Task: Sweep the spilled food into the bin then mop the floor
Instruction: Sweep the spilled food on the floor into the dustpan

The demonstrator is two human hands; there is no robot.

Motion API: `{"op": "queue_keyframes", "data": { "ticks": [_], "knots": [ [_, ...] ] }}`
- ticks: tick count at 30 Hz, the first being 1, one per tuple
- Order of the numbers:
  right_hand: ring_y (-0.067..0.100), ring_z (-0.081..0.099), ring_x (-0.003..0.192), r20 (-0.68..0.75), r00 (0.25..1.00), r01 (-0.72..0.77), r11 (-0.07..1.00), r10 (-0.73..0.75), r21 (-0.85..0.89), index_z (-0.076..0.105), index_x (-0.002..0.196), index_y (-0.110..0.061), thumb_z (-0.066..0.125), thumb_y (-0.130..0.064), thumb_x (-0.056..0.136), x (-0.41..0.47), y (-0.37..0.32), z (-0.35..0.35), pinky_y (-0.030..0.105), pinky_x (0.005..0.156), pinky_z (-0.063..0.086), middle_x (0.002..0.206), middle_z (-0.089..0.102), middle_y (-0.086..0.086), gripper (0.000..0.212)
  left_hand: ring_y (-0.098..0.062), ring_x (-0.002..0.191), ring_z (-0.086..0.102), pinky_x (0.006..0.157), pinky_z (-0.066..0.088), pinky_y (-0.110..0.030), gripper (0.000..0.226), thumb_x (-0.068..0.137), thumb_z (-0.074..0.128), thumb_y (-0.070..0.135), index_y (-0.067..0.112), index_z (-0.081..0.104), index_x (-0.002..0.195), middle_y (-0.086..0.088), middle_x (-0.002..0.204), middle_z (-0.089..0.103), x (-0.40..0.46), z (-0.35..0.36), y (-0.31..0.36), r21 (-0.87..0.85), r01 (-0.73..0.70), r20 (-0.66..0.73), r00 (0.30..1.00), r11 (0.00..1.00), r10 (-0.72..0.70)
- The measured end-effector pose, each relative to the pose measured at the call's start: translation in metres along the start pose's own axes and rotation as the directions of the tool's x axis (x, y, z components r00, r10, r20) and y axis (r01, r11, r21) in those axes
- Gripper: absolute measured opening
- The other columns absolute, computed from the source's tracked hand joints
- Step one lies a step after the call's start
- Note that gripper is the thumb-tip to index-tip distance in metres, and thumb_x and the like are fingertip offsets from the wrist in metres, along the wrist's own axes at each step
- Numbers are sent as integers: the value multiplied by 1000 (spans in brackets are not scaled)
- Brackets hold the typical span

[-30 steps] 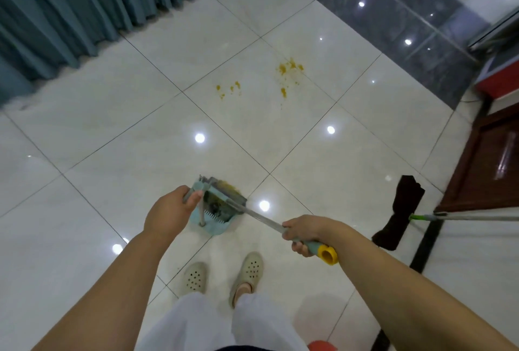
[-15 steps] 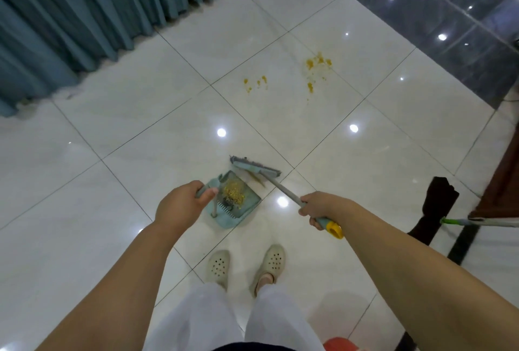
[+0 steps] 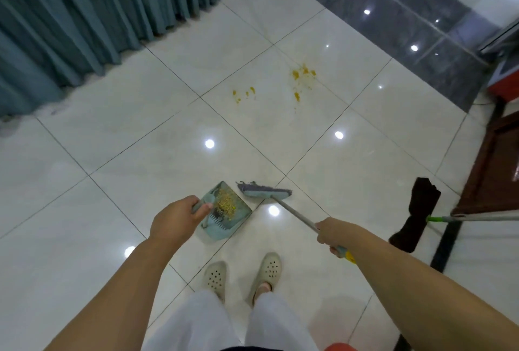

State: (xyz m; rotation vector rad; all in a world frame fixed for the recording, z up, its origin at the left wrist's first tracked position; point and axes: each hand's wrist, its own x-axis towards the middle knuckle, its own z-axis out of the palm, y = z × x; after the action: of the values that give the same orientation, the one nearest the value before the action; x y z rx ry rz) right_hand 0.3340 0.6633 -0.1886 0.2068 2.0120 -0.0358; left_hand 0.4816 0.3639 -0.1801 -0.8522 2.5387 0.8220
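My left hand (image 3: 179, 218) grips the dustpan (image 3: 224, 211) handle; my right hand (image 3: 332, 234) is wrapped round the broom (image 3: 265, 193) shaft. The broom head has swung clear of the pan, now just beside it, yellow crumbs inside. Spilled food (image 3: 302, 75) remains well ahead, so more sweeping precedes the mop (image 3: 415, 210).

Glossy pale floor tiles (image 3: 157, 154) mirror the lights, a pleated cloth curtain (image 3: 84, 13) hangs far left, the plastic-looking dustpan (image 3: 224, 224) is matt, and the broom (image 3: 265, 193) has a metal-looking shaft.
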Motion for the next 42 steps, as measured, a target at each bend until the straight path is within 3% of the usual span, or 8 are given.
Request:
{"op": "queue_keyframes", "data": {
  "ticks": [5,9,15,20,26,31,37,42],
  "knots": [
    [19,44,53,18,1000,14,1000,-14,23,49,127,-5,45,-8,95,-13,10,-12,17,38,35,74,46,8,32,-18,62,52,49,30,-25,40,95,42,52,17,52,79,1,66,55,2,-1,0,24,-43,-28,999,999,44],
    [17,44,54,63,998,-26,970,11,241,47,114,-9,46,-7,96,-14,12,-13,18,36,35,73,44,7,18,-19,61,51,50,29,-26,44,95,42,51,13,54,78,-1,64,54,5,-1,-3,37,-58,-39,997,998,60],
    [18,46,54,163,976,-209,810,142,548,50,117,-3,51,-13,97,3,3,10,14,33,37,76,50,12,22,-18,60,51,54,33,-26,49,94,38,56,15,51,73,0,64,53,9,0,-10,24,-27,-21,999,999,28],
    [15,45,51,247,964,-215,826,95,522,47,97,-1,50,-15,96,-5,-3,36,21,39,39,70,49,12,15,-20,63,51,57,35,-28,60,94,28,60,10,55,74,-4,67,55,15,-1,-14,69,-2,37,999,998,0],
    [10,40,36,365,931,-187,829,-22,527,49,129,-15,46,-11,96,-31,4,27,13,34,36,65,44,7,33,-22,60,50,57,34,-29,67,94,28,60,3,62,82,-8,66,56,21,0,-22,48,-49,19,999,998,48],
    [9,37,29,343,939,-174,825,-25,538,41,140,-18,47,-14,95,-37,2,19,12,32,36,66,44,6,45,-20,57,47,56,33,-28,67,93,29,61,4,59,75,-5,62,52,18,0,-30,21,-6,2,1000,1000,6],
    [10,38,29,284,959,-168,825,9,540,45,131,-15,49,-17,96,-16,-10,14,12,32,36,66,46,8,36,-16,52,36,52,25,-27,56,92,36,60,16,38,58,1,54,38,5,-4,-33,-52,11,-40,999,999,-13],
    [12,39,26,279,960,-171,825,18,538,47,123,-6,50,-18,96,4,-23,19,12,33,36,69,49,12,30,-15,51,37,50,24,-26,57,92,35,61,15,37,58,1,54,38,-4,-5,-40,-34,51,-78,995,998,-54]
  ]
}}
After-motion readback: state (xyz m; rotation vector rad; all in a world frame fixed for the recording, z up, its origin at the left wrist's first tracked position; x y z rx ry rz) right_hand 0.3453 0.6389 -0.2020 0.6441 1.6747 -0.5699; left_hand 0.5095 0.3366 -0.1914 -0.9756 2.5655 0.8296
